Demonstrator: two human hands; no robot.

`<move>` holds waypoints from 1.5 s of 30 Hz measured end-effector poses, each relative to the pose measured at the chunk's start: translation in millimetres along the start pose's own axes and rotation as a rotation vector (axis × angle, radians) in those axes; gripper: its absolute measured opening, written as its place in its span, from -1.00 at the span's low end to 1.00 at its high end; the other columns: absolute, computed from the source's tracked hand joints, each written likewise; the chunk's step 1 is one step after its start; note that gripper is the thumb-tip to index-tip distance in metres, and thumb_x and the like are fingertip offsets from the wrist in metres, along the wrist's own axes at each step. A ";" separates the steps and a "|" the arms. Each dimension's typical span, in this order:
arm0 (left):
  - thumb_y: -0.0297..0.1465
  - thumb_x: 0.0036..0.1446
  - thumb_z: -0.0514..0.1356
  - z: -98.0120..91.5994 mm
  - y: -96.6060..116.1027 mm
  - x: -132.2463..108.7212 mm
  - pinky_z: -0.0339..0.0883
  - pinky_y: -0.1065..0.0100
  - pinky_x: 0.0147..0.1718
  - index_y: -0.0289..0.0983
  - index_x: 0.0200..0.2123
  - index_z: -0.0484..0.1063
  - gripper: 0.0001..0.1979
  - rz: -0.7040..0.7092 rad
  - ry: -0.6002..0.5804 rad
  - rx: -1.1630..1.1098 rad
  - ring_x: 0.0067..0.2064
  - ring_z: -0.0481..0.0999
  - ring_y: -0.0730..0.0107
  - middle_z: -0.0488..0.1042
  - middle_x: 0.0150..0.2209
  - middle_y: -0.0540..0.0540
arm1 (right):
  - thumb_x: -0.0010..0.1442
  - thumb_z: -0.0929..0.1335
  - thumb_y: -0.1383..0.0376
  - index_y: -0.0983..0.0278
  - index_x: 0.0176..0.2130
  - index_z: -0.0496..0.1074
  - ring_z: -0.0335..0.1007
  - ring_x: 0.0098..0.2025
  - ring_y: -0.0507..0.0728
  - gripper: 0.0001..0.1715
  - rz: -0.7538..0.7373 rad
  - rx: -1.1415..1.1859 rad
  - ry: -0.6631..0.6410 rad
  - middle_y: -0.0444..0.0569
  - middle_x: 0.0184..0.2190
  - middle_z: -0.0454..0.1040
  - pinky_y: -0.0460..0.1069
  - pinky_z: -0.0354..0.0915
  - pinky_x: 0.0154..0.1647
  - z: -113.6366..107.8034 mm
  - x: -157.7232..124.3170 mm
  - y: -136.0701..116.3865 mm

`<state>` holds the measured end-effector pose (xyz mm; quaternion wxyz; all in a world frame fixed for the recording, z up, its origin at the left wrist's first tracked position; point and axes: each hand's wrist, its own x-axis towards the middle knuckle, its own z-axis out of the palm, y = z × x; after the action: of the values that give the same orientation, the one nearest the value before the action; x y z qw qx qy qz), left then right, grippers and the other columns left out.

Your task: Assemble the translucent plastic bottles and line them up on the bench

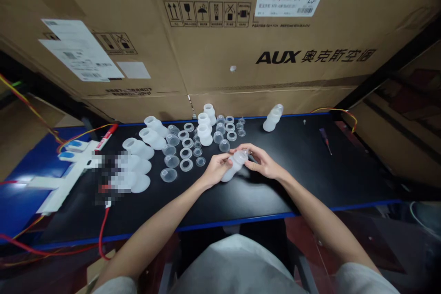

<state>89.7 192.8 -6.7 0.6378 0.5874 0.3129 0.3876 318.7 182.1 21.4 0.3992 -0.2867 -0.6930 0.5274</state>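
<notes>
My left hand (214, 170) is wrapped round the body of a frosted white baby bottle (228, 173), which leans up to the right above the black tabletop. Round the clear top of that same bottle, the fingers of my right hand (264, 161) are closed at the collar. Just beyond my hands lie clear domed caps (224, 145), clear collar rings (231, 136) and small nipples (241, 132) in short rows. Several open-necked white bottles (205, 132) stand in a line left of these caps.
Farther left are more bottle bodies (138, 148), domed caps (171, 161) and rings (186, 153). A capped bottle (271, 120) stands at the back right, with a screwdriver (324, 140) beyond it. A large carton (213, 46) walls off the back. A red marker (108, 136) and wires lie left.
</notes>
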 end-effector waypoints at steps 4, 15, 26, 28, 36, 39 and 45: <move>0.39 0.02 0.28 -0.4 -0.1 0.3 0.25 0.41 -0.48 -0.44 -0.15 0.66 -0.08 -0.013 0.006 -0.018 -0.47 0.46 0.35 0.56 -0.47 -0.13 | 0.39 0.49 -0.02 0.16 0.20 0.42 0.48 0.24 0.30 -0.46 0.012 -0.089 0.083 0.13 0.24 0.55 0.22 0.31 0.32 4.6 0.8 0.7; 0.38 -0.02 0.32 -1.6 -6.3 4.6 0.30 0.39 -0.49 -0.43 -0.12 0.68 -0.08 -0.043 0.044 -0.086 -0.48 0.48 0.32 0.55 -0.47 -0.15 | 0.35 0.53 0.03 0.12 0.16 0.43 0.46 0.21 0.29 -0.50 -0.126 -0.010 0.241 0.14 0.20 0.50 0.22 0.38 0.26 2.2 1.3 4.6; 0.32 -0.01 0.38 1.6 -5.3 4.6 0.35 0.33 -0.25 -0.42 -0.02 0.71 -0.10 0.019 -0.005 0.006 -0.24 0.56 0.18 0.68 -0.22 -0.24 | 0.30 0.55 -0.05 0.10 0.35 0.37 0.48 0.16 0.30 -0.23 -0.065 -0.036 0.136 0.14 0.22 0.50 0.21 0.39 0.20 1.4 -1.4 0.6; 0.31 0.01 0.38 1.6 -5.2 4.4 0.36 0.33 -0.22 -0.41 -0.02 0.71 -0.12 0.024 0.003 0.018 -0.24 0.57 0.18 0.68 -0.21 -0.24 | 0.27 0.58 0.00 0.12 0.26 0.45 0.52 0.06 0.28 -0.32 -0.040 -0.104 0.192 0.09 0.07 0.58 0.20 0.41 0.15 1.6 -1.6 -1.4; 0.31 -0.02 0.39 0.4 -2.5 5.1 0.39 0.30 -0.22 -0.42 -0.01 0.70 -0.10 0.003 0.019 -0.018 -0.22 0.59 0.14 0.69 -0.17 -0.28 | 0.35 0.53 0.05 0.05 0.39 0.33 0.47 0.22 0.31 -0.26 -0.078 0.037 0.122 0.12 0.27 0.48 0.24 0.37 0.27 -5.5 -2.7 -3.3; 0.30 -0.03 0.41 -0.4 -2.8 5.2 0.41 0.29 -0.19 -0.41 -0.02 0.71 -0.12 0.004 0.013 -0.002 -0.19 0.61 0.10 0.70 -0.16 -0.28 | 0.35 0.54 0.09 0.10 0.31 0.43 0.53 0.03 0.23 -0.38 -0.068 -0.069 0.173 0.04 -0.01 0.58 0.17 0.42 0.15 -6.4 -1.8 -4.3; 0.25 0.02 0.42 1.8 -4.7 4.8 0.46 0.24 -0.12 -0.42 0.01 0.70 -0.15 0.006 0.040 0.011 -0.15 0.64 0.05 0.71 -0.11 -0.31 | 0.38 0.48 -0.05 0.22 -0.10 0.62 0.38 -0.33 0.12 -0.61 -0.063 -0.375 0.270 -0.09 -0.37 0.45 0.05 0.36 -0.20 -0.9 1.5 -4.4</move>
<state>94.2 196.0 -10.9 0.6270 0.5838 0.3261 0.3996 318.8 182.5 26.1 0.4444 -0.4020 -0.7278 0.3334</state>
